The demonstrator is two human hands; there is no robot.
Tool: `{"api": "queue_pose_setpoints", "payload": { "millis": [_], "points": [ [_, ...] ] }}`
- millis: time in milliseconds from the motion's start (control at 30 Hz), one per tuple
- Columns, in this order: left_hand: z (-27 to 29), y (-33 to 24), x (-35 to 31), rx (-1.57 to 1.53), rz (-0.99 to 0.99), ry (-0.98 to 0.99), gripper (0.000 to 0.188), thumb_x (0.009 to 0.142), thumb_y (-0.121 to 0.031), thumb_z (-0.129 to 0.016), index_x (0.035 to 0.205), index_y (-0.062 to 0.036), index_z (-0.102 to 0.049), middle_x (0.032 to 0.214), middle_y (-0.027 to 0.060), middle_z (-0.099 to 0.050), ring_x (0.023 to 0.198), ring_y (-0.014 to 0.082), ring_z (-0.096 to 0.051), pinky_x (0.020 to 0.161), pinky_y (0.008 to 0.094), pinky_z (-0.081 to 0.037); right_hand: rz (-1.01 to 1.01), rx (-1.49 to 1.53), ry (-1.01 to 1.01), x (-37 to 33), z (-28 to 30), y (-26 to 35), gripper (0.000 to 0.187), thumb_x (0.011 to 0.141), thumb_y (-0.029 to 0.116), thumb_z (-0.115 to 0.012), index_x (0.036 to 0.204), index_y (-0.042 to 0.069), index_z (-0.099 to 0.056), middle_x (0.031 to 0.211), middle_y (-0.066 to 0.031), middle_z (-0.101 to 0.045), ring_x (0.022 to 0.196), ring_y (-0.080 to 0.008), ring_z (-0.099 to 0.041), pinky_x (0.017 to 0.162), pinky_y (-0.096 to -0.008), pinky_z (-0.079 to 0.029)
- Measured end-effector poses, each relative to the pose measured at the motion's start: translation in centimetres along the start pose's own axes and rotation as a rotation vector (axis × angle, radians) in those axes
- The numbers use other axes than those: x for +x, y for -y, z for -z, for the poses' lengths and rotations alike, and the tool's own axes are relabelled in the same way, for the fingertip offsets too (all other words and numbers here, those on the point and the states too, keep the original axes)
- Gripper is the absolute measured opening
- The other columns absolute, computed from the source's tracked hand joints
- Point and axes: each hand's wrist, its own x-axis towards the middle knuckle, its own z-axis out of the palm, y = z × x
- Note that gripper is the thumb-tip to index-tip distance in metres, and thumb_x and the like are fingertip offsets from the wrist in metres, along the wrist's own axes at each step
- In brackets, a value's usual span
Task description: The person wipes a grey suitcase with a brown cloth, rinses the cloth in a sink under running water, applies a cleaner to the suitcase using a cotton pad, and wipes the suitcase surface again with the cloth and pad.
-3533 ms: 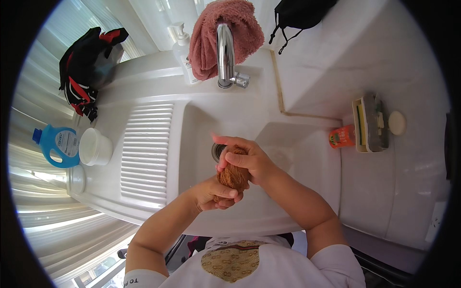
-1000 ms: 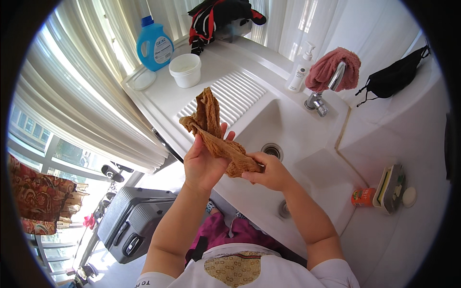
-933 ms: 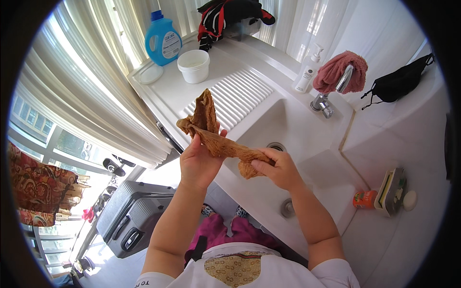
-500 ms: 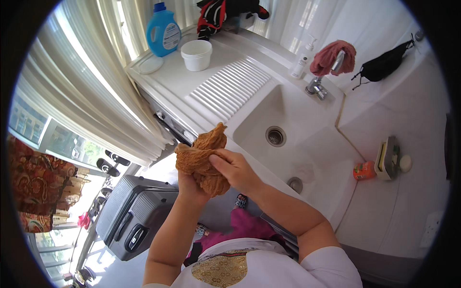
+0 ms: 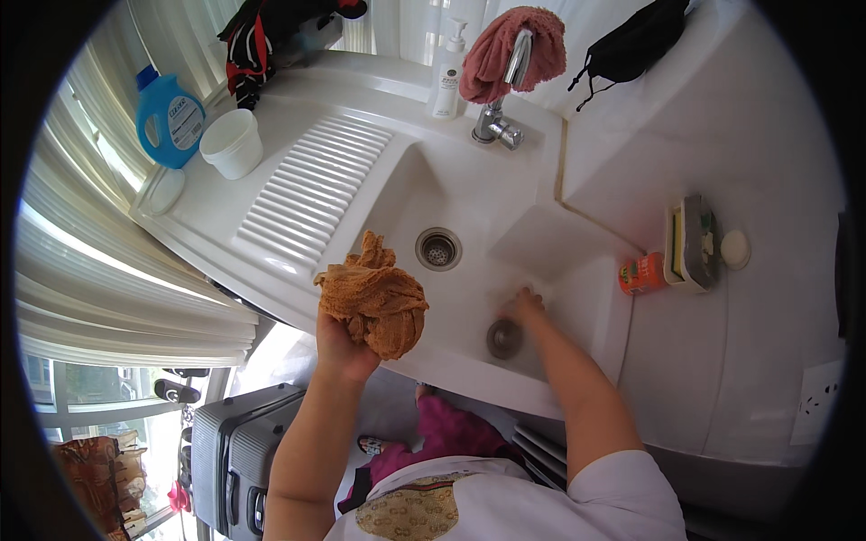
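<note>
My left hand is closed around the underside of a bunched, twisted orange-brown towel, held up in front of the white sink. A stubby twist of cloth sticks up from its top. My right hand is down in the smaller right basin, just beside its round drain. Its fingers look apart and I see nothing in them, though they are partly blurred. In the larger basin lies a metal strainer drain.
A chrome faucet with a pink cloth over it rises behind the basins. Left of the ribbed drainboard are a white tub and a blue detergent bottle. A sponge holder and orange can stand right. Below left is a grey suitcase.
My right hand has let go of the towel and moved right, down into the smaller basin. The left hand still holds the towel. The whole view has shifted toward the right.
</note>
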Motion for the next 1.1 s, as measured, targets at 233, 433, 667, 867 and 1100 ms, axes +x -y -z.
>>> {"api": "queue_pose_setpoints", "payload": {
  "millis": [233,433,667,867,1100],
  "points": [
    [1.6,0.6,3.2,0.005,0.026,-0.102,0.05,0.099,-0.04,-0.04,0.135,-0.0067,-0.045,0.132,0.014,-0.054,0.121,0.031,-0.053,0.104,0.0482,-0.043,0.227,0.849,0.437,1.6,4.7,6.2,0.018,0.079,0.016,-0.066,0.093,0.007,-0.059,0.095,-0.0059,-0.066,0.091,-0.0257,-0.062,0.078,-0.0423,-0.054],
    [2.8,0.9,4.2,-0.067,0.045,-0.166,0.049,0.099,-0.04,-0.04,0.135,-0.0067,-0.045,0.133,0.0137,-0.053,0.121,0.0305,-0.053,0.105,0.0482,-0.042,0.083,1.922,0.689,1.9,13.3,11.8,0.014,0.081,0.009,-0.062,0.093,0.007,-0.055,0.094,-0.0085,-0.058,0.086,-0.0211,-0.06,0.075,-0.0402,-0.055],
    [3.0,1.2,4.4,0.028,0.076,-0.104,0.055,0.099,-0.044,-0.04,0.138,-0.0061,-0.043,0.136,0.0139,-0.051,0.123,0.0303,-0.052,0.106,0.0479,-0.041,0.113,2.178,0.678,5.1,13.0,15.4,0.024,0.094,0.029,-0.062,0.09,0.01,-0.048,0.079,-0.0039,-0.052,0.063,-0.0155,-0.05,0.055,-0.0277,-0.043],
    [2.9,1.4,4.1,0.125,0.069,-0.125,0.058,0.099,-0.048,-0.04,0.138,-0.0055,-0.042,0.136,0.0149,-0.051,0.124,0.03,-0.052,0.106,0.0473,-0.04,-0.215,1.894,0.589,4.1,12.9,16.8,0.046,0.098,0.054,-0.044,0.074,0.015,-0.039,0.06,0.0029,-0.036,0.045,-0.0122,-0.03,0.04,-0.0257,-0.019],
    [2.4,1.3,3.9,0.123,0.08,-0.163,0.058,0.099,-0.048,-0.041,0.138,-0.0038,-0.042,0.135,0.015,-0.053,0.123,0.0298,-0.053,0.107,0.0455,-0.04,-0.338,1.892,0.404,2.7,13.0,17.8,0.044,0.098,0.052,-0.043,0.071,0.018,-0.038,0.057,0.0041,-0.03,0.043,-0.0111,-0.025,0.04,-0.0264,-0.016]
  ]
}}
